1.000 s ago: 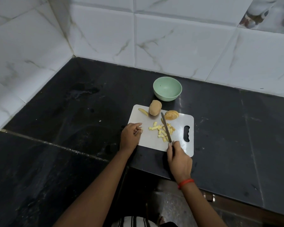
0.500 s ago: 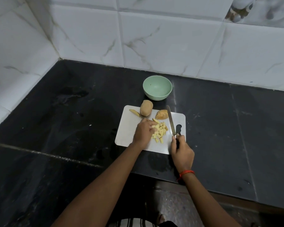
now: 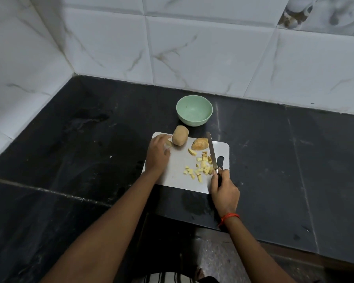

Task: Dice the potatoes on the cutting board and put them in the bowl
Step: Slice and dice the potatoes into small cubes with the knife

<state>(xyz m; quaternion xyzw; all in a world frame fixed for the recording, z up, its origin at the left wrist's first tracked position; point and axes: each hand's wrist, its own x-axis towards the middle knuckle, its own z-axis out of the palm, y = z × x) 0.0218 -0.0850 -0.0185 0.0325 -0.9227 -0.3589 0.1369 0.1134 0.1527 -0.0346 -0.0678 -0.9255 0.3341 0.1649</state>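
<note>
A white cutting board (image 3: 176, 178) lies on the black counter. A whole potato (image 3: 180, 135) and a cut potato piece (image 3: 200, 144) sit at its far edge. Yellow diced pieces (image 3: 202, 168) are scattered on the right half. My right hand (image 3: 225, 189) grips a knife (image 3: 212, 152), whose blade points away along the right side of the pieces. My left hand (image 3: 157, 154) is at the board's far-left corner, fingers curled over a potato slice (image 3: 169, 144) beside the whole potato; whether it grips the slice is unclear. The green bowl (image 3: 194, 99) stands empty behind the board.
The black stone counter (image 3: 294, 160) runs to white tiled walls (image 3: 192, 54) at the back and left. Its front edge (image 3: 253, 237) steps back close to my right wrist. There are damp marks on the counter to the left of the bowl.
My left hand has left the diced pieces and moved to the slice at the board's far-left corner. The pieces lie more spread out. The knife stays to their right.
</note>
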